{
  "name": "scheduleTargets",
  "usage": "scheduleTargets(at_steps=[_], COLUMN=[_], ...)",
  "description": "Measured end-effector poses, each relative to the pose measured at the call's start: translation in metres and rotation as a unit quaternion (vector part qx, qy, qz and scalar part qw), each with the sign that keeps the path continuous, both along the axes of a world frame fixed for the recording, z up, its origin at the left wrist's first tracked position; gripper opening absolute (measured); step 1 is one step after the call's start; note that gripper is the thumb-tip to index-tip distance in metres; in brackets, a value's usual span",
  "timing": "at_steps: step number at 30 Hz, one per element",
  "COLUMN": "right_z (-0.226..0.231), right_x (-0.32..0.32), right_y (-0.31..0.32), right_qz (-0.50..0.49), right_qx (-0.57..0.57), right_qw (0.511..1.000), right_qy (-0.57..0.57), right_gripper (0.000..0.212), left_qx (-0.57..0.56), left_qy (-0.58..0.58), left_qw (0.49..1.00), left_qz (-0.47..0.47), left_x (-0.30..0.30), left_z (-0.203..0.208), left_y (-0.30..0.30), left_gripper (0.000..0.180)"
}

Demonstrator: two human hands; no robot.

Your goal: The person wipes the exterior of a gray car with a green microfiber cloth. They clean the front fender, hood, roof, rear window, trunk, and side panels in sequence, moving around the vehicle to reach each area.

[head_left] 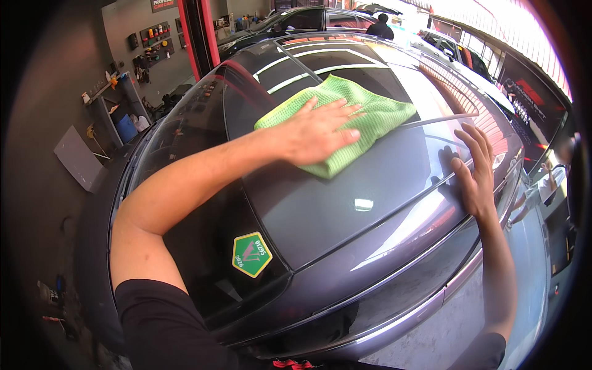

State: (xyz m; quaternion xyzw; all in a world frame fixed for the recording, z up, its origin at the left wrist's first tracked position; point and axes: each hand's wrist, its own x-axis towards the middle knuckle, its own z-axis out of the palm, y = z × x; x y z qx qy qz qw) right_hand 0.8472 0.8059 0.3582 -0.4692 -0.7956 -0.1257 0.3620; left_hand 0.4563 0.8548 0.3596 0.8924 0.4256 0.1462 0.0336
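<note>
A green microfiber cloth (370, 111) lies spread over the grey roof (320, 216) of a car. On top of it my left hand (320, 131) rests flat, fingers stretched and apart, pressing the cloth to the roof without gripping it. My right hand (476, 169) is at the roof's right edge, fingers spread and holding nothing; whether its fingertips touch the paint, I cannot tell. Below my left forearm, a green sticker with a yellow border (251, 254) shows on the dark windshield (203, 271).
A chrome trim strip (401, 320) runs along the car's right side. Beyond the roof stand a black car (302, 21) and a white car (441, 46), with a person (381, 28) in dark clothes. A red post (200, 37) and tool-hung wall (154, 46) are at the left.
</note>
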Motion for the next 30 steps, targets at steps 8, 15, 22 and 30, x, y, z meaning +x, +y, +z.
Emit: scheduleTargets(at_steps=[8,15,22,30], right_z=[-0.003,-0.001,0.004,0.001], right_x=[0.018,0.022,0.025,0.040], right_y=[0.014,0.016,0.018,0.029], right_qz=[0.005,0.031,0.023,0.026], right_qx=[0.023,0.077,0.055,0.037], right_qw=[1.000,0.997,0.998,0.999], right_qy=[0.000,0.012,-0.005,0.009], right_gripper=[0.064,0.067,0.069,0.073], left_qx=[0.024,0.065,-0.009,-0.006], left_qy=[-0.077,0.005,-0.098,-0.077], left_qw=[0.958,0.994,0.975,0.964], left_qz=[0.276,-0.083,0.200,0.256], left_x=[-0.047,0.034,-0.140,-0.044], left_z=[0.005,-0.029,-0.036,0.008], left_y=[0.159,-0.129,0.034,0.036], left_gripper=[0.066,0.068,0.088,0.086])
